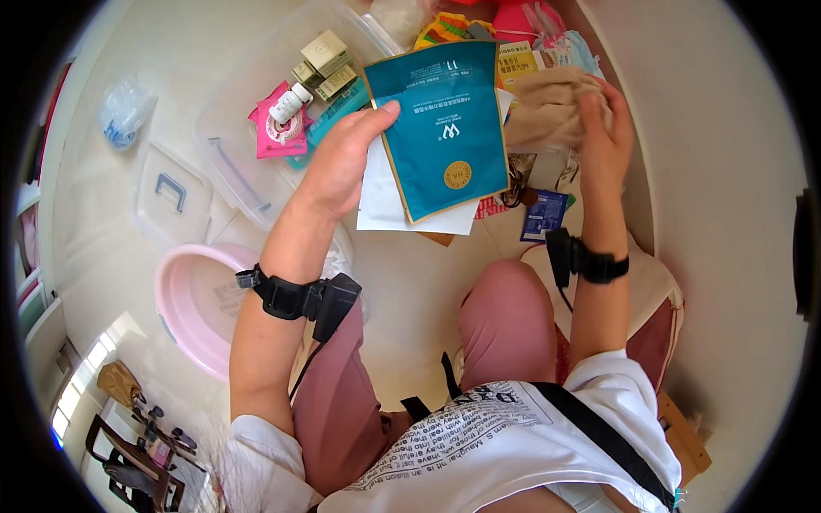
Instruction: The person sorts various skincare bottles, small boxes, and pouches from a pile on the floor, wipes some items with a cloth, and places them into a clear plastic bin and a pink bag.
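Observation:
My left hand [349, 154] grips a teal facial mask sachet [442, 128] with gold edges, its thumb lying over the left edge. Behind that sachet, in the same grip, a white flat packet [381, 202] sticks out below and to the left. In my right hand [603, 131] is a crumpled beige cloth [551, 106], pinched at its right end above a heap of small goods. A clear plastic storage box [224, 122] stands beyond my left hand. Inside it are a white bottle [290, 104], a pink packet [272, 138], small cartons [325, 52] and a turquoise packet [337, 115].
A pink basin [173, 301] stands by my left leg, with a clear box lid [173, 192] beyond it. Farther left lies a clear plastic bag [126, 114]. Under my right hand is a blue sachet [544, 215]. A pale wall [718, 192] rises on the right.

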Available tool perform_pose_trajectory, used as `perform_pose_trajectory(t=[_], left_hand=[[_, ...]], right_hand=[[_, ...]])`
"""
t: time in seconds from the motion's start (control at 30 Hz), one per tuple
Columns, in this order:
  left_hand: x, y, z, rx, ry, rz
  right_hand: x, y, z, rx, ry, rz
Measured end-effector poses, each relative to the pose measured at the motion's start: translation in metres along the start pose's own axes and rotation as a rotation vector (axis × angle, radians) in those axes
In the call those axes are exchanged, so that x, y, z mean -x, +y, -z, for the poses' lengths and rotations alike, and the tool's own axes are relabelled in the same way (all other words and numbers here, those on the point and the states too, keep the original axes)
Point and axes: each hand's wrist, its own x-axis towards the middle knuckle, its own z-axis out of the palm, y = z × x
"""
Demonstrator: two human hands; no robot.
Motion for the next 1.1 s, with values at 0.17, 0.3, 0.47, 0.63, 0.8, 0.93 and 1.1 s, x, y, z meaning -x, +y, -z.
perform_pose_trajectory(t=[0.17,0.3,0.47,0.63,0.8,0.93,1.1], left_hand=[[-0.003,0.001,-0.006,-0.018,0.000,0.011],[-0.006,-0.004,-0.004,-0.021,0.002,-0.004],[-0.014,-0.010,0.003,0.026,-0.034,-0.010],[-0.016,-0.013,0.002,0.071,-0.033,0.007],[-0.015,-0.011,-0.005,0.079,-0.059,-0.011],[-0.019,-0.013,-0.007,0.153,-0.027,-0.037],[-0.030,0.000,0.022,0.309,-0.088,0.034]], right_hand=[[0.021,-0.050,-0.001,-0.090,0.105,0.181],[0.035,-0.070,-0.021,-0.015,0.001,0.415],[0.041,-0.065,-0.053,-0.062,-0.079,0.421],[0.049,-0.059,-0.068,-0.121,-0.119,0.379],[0.054,-0.059,-0.074,-0.163,-0.196,0.257],[0.065,-0.051,-0.085,0.027,-0.326,0.330],[0.094,-0.064,-0.088,0.078,-0.641,0.509]])
